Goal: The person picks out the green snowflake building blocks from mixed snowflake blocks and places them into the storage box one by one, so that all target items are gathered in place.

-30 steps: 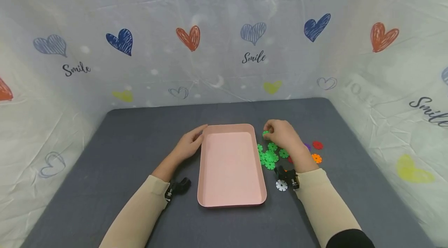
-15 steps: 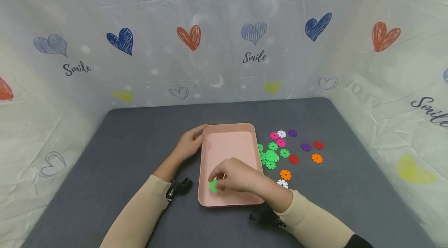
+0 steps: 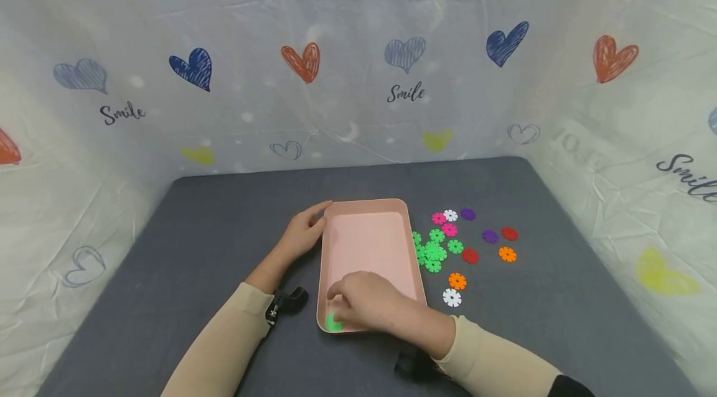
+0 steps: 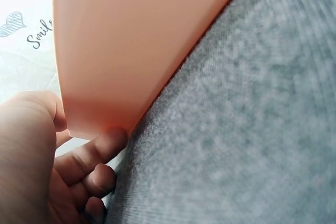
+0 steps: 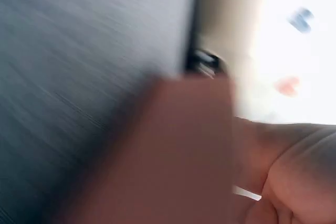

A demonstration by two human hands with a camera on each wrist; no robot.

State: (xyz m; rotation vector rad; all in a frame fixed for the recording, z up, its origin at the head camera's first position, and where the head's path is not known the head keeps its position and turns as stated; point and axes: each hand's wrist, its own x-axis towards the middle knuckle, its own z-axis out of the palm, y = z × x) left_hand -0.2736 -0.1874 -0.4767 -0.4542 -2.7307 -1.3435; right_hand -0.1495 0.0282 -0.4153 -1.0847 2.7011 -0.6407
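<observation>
1. Nearest: blk wrist cam (image 3: 413, 364) below beige fabric R sleeve (image 3: 493, 356), just off tray's near R corner.
2. R hand (image 3: 370, 303) over near end of pale pink rect. plastic-looking tray (image 3: 366, 241); hand + forearm block view of part of tray floor & near R corner. Thumb & index apart, looks released; R wrist view too blurry to add much.
3. 1 bright green notched round disc (image 3: 333, 323) in tray's near L corner, just below R thumb, partly hidden by it.
4. R of tray, near: 1 of 2 white notched discs (image 3: 452, 297), then 1 of 2 orange notched discs (image 3: 457, 280).
5. Mid: green disc pile (image 3: 434, 252) beside tray's R wall, overlapping, exact no. unclear; 1 of 2 red notched discs (image 3: 470, 256) nearby, other orange & red farther R.
6. L hand (image 3: 302, 235) grips tray's far L corner, fingers bent round it.
7. Farther: 2 hot-pink discs (image 3: 449, 229), other white, 2 purple discs (image 3: 490, 236), all on dk grey cloth-covered table (image 3: 252, 198).
8. Back: white sheet (image 3: 353, 5) w/ hearts & "Smile".
</observation>
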